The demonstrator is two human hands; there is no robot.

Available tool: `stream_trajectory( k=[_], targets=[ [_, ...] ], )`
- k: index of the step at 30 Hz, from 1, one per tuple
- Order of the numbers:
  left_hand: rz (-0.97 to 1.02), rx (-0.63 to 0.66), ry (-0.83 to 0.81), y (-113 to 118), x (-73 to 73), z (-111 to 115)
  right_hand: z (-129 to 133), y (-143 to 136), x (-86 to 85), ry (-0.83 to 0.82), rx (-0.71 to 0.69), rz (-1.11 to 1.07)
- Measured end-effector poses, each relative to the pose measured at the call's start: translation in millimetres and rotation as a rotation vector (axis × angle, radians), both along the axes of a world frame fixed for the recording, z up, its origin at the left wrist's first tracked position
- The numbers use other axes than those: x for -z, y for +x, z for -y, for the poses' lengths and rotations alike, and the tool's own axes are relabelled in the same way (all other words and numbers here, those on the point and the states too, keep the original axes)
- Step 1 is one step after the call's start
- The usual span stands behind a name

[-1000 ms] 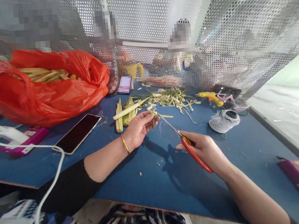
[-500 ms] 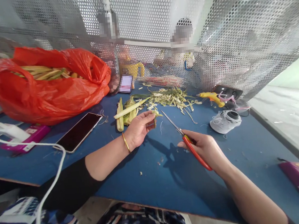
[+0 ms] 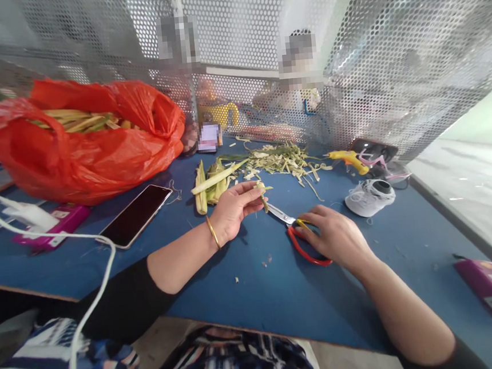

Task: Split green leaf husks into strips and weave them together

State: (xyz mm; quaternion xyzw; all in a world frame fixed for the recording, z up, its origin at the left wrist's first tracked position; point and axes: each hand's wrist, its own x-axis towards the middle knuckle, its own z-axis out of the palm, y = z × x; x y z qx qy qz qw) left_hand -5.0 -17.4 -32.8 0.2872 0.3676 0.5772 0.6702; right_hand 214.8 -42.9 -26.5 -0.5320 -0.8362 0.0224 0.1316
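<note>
Between the thumb and fingers of my left hand [image 3: 240, 208] is a small piece of green husk [image 3: 263, 197]. My right hand [image 3: 336, 235] has its fingers on the handles of red-handled scissors [image 3: 291, 221]. The scissor tips reach the lower end of the husk piece. Behind my left hand lie longer pale green husk strips [image 3: 217, 180], and beyond them a heap of small green cuttings [image 3: 285, 161].
A red plastic bag [image 3: 97, 157] of husks and a phone [image 3: 139, 215] are at the left, with a white cable [image 3: 83, 322] and a purple power strip [image 3: 71, 223]. White thread spool [image 3: 368, 198] and yellow glue gun [image 3: 349, 160] sit right. Perforated metal screen [image 3: 232, 25] stands behind.
The scissors have turned flatter and moved left, their blades now at the husk piece. My right hand has shifted its grip on the handles. The view has moved slightly.
</note>
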Motion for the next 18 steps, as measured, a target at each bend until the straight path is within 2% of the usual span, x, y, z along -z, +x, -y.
stream_trajectory(
  k=[3,5,7,12,18],
  targets=[
    [-0.021,-0.005,-0.016,0.9,-1.5,2.5,-1.2,-11.3,-0.9,-0.074,0.053,-0.437],
    [-0.023,0.000,-0.028,1.7,-2.0,4.3,-2.7,-25.6,-0.8,-0.236,0.085,-0.696],
    [-0.028,0.005,-0.030,2.3,-1.8,5.7,-4.6,-42.3,-1.0,-0.378,0.082,-0.849],
    [-0.070,-0.006,0.031,3.4,2.3,5.9,-9.3,-74.2,-0.7,-0.445,0.106,-1.015],
    [-0.133,-0.054,0.121,6.3,5.1,5.7,-6.1,-81.7,2.5,-0.458,0.118,-1.136]
  ],
)
